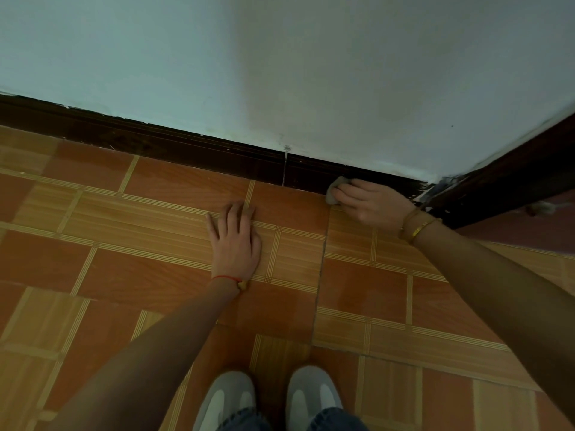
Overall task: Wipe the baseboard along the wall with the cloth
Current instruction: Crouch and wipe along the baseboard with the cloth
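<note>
A dark brown baseboard (174, 147) runs along the foot of the pale wall, sloping down to the right, with a thin white seam near its middle. My right hand (370, 202) presses a small grey cloth (335, 190) against the baseboard just right of that seam; only the cloth's left part shows past my fingers. My left hand (235, 241) lies flat on the tiled floor with fingers spread, holding nothing, a short way in front of the baseboard. A red string circles my left wrist and gold bangles my right.
The floor is orange and tan patterned tile (124, 259). A dark wooden door frame or panel (510, 185) meets the wall at the right corner, with pale debris at its foot. My two grey shoes (270, 396) stand at the bottom centre.
</note>
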`<act>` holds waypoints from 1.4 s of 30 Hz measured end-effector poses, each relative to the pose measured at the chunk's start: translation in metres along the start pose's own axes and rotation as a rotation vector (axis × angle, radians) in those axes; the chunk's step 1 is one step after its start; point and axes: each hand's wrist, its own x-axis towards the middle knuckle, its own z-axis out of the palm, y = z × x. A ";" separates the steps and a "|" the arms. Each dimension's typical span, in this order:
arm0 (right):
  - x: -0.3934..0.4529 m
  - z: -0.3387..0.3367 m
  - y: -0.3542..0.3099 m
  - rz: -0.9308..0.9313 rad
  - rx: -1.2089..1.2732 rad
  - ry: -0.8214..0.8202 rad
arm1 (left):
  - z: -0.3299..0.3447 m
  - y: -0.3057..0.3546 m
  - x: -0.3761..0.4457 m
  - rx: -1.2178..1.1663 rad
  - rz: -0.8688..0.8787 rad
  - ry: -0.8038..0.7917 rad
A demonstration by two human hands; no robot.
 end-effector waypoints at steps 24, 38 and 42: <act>-0.061 -0.015 0.007 0.072 -0.061 -0.144 | -0.003 0.001 -0.001 -0.031 0.003 0.010; 0.069 -0.023 0.004 0.105 -0.037 0.204 | -0.003 0.001 -0.001 -0.024 -0.001 0.016; 0.098 -0.025 -0.002 0.131 -0.012 0.221 | -0.002 -0.001 0.000 -0.024 0.007 0.015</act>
